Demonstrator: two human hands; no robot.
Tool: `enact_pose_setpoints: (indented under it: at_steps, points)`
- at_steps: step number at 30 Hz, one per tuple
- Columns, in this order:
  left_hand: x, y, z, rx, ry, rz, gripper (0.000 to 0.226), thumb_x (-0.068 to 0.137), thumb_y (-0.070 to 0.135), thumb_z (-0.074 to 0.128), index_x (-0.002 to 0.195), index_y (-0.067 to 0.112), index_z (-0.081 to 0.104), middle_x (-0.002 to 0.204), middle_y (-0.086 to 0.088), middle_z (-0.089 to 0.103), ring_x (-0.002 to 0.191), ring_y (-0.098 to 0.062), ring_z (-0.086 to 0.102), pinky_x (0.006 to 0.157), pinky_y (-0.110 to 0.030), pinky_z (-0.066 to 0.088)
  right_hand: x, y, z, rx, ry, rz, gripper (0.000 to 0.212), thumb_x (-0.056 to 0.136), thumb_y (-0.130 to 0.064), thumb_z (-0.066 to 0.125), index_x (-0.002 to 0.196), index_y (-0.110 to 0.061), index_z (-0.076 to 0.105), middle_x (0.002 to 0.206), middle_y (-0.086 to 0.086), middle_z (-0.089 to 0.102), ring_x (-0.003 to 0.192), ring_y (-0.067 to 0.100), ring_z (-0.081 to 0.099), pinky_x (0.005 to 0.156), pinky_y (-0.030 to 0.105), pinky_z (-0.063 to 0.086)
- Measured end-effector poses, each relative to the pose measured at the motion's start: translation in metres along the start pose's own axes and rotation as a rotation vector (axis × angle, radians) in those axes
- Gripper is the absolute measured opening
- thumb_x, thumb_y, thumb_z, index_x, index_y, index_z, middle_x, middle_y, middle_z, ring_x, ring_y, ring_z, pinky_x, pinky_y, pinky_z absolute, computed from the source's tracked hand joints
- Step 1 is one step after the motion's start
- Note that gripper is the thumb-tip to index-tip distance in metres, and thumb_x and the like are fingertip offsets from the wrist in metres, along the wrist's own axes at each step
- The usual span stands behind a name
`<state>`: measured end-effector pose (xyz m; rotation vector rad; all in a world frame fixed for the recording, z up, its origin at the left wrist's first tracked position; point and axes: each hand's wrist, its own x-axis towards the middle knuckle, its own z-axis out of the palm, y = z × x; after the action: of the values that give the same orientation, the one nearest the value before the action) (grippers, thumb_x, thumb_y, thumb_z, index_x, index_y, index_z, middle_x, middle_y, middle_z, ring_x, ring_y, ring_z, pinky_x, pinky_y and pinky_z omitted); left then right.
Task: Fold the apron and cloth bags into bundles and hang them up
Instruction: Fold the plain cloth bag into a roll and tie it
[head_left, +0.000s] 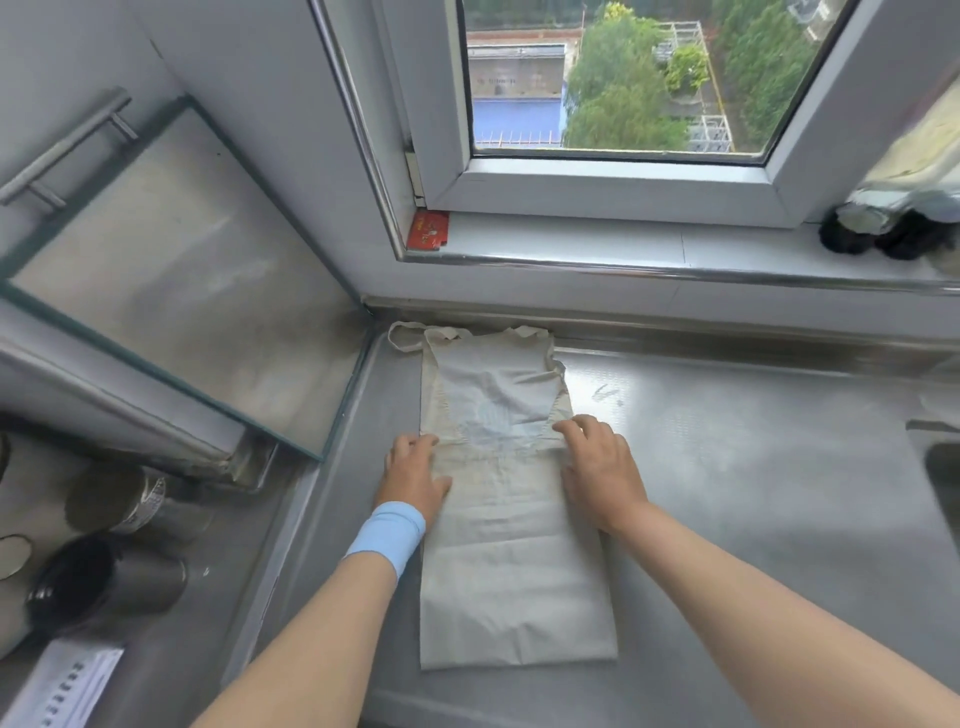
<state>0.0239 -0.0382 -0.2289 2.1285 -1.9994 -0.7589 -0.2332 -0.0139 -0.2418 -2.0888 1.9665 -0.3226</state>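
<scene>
Cloth bag (511, 561) lies lengthwise, handles (410, 338) toward window (613, 78).

Kitchen, stainless counter (727, 493) spreading mid-frame, sink (943, 470) rim showing at 3 o'clock, metal canisters (130, 577) lying at 8 o'clock, window (623, 78) w/ trees outside sitting at 12.

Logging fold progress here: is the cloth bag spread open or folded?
Partly folded: the cloth bag lies as a narrow strip on the counter, layers overlapping near its handles; not yet bundled.

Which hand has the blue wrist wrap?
The left hand: a light-blue wrap circles its wrist. The right hand has a bare wrist. Both rest on the cloth bag.
</scene>
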Motion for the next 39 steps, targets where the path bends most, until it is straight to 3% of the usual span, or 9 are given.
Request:
enact_pose_setpoints:
  at_steps: [8, 11, 14, 20, 24, 29, 32, 35, 39]
  points:
    - [-0.101, -0.006, 0.032, 0.289, 0.039, 0.436, 0.03, 0.084, 0.036, 0.052, 0.113, 0.034, 0.059, 0.132, 0.005, 0.053, 0.118, -0.022, 0.057, 0.096, -0.037, 0.045, -0.1, -0.027, 0.015, -0.132, -0.257, -0.26, 0.057, 0.086, -0.04, 0.045, 0.14, -0.021, 0.049, 0.15, 0.012, 0.044, 0.137, 0.031, 0.044, 0.104, 0.045, 0.043]
    - [-0.13, -0.025, 0.049, 0.502, -0.203, 0.275, 0.061, 0.098, 0.048, 0.029, 0.153, 0.032, 0.008, 0.162, 0.005, -0.009, 0.15, -0.022, -0.002, 0.12, -0.045, 0.006, -0.136, -0.025, 0.024, -0.258, -0.325, -0.269, 0.068, 0.089, -0.052, 0.04, 0.151, -0.024, 0.035, 0.157, 0.012, 0.031, 0.142, 0.03, 0.036, 0.116, 0.041, 0.025]
    - [-0.151, -0.031, 0.044, 0.554, -0.182, 0.113, 0.065, 0.101, 0.045, 0.023, 0.152, 0.027, -0.014, 0.158, 0.0, -0.025, 0.147, -0.021, -0.019, 0.118, -0.048, -0.008, -0.162, -0.021, 0.019, -0.284, -0.329, -0.205, 0.07, 0.098, -0.053, 0.028, 0.157, -0.023, 0.006, 0.161, 0.009, -0.005, 0.15, 0.031, 0.003, 0.116, 0.038, -0.003]
    - [-0.182, -0.023, 0.043, 0.451, -0.125, 0.411, 0.049, 0.096, 0.03, 0.042, 0.144, 0.03, 0.031, 0.159, 0.0, 0.015, 0.146, -0.023, 0.013, 0.117, -0.035, 0.013, -0.184, -0.026, 0.015, -0.386, -0.138, -0.495, 0.042, 0.082, -0.037, 0.05, 0.118, -0.019, 0.061, 0.123, 0.012, 0.06, 0.104, 0.031, 0.059, 0.082, 0.038, 0.053]
    - [-0.194, -0.02, 0.046, 0.426, -0.262, 0.343, 0.068, 0.093, 0.049, 0.046, 0.152, 0.029, 0.017, 0.162, 0.004, -0.003, 0.149, -0.021, -0.004, 0.119, -0.034, 0.002, -0.187, -0.04, 0.004, -0.61, -0.143, -0.56, 0.018, 0.066, -0.015, 0.052, 0.07, -0.018, 0.07, 0.069, 0.003, 0.06, 0.052, 0.022, 0.056, 0.042, 0.026, 0.035]
    - [-0.197, -0.013, 0.03, 0.471, -0.287, 0.312, 0.081, 0.084, 0.044, 0.059, 0.152, 0.031, 0.017, 0.159, 0.002, 0.019, 0.145, -0.025, 0.02, 0.117, -0.038, 0.018, -0.181, -0.055, -0.017, -0.43, -0.218, -0.431, 0.014, 0.09, -0.009, 0.048, 0.09, -0.011, 0.062, 0.087, 0.009, 0.063, 0.073, 0.032, 0.064, 0.055, 0.034, 0.032]
    - [-0.196, -0.003, 0.009, 0.416, -0.275, 0.221, 0.041, 0.089, 0.024, 0.056, 0.13, 0.03, 0.055, 0.126, -0.001, 0.059, 0.116, -0.029, 0.054, 0.099, -0.034, 0.043, -0.181, -0.059, -0.038, -0.15, -0.164, -0.364, 0.018, 0.096, -0.026, 0.046, 0.081, -0.016, 0.049, 0.079, 0.007, 0.06, 0.069, 0.032, 0.057, 0.061, 0.032, 0.027]
    - [-0.193, 0.003, -0.014, 0.263, -0.426, 0.108, 0.014, 0.09, 0.025, 0.053, 0.086, 0.02, 0.065, 0.086, -0.004, 0.063, 0.084, -0.027, 0.06, 0.075, -0.026, 0.046, -0.18, -0.067, -0.071, -0.022, -0.344, -0.224, 0.033, 0.092, -0.052, 0.046, 0.081, -0.021, 0.049, 0.071, -0.004, 0.053, 0.067, 0.023, 0.052, 0.06, 0.033, 0.036]
    - [-0.191, 0.009, -0.047, 0.212, -0.589, 0.09, 0.013, 0.088, 0.034, 0.062, 0.085, 0.022, 0.062, 0.082, -0.001, 0.058, 0.077, -0.022, 0.054, 0.072, -0.025, 0.042, -0.166, -0.073, -0.107, -0.05, -0.709, -0.092, 0.02, 0.075, -0.041, 0.07, 0.083, -0.024, 0.062, 0.081, -0.005, 0.063, 0.079, 0.021, 0.062, 0.056, 0.026, 0.045]
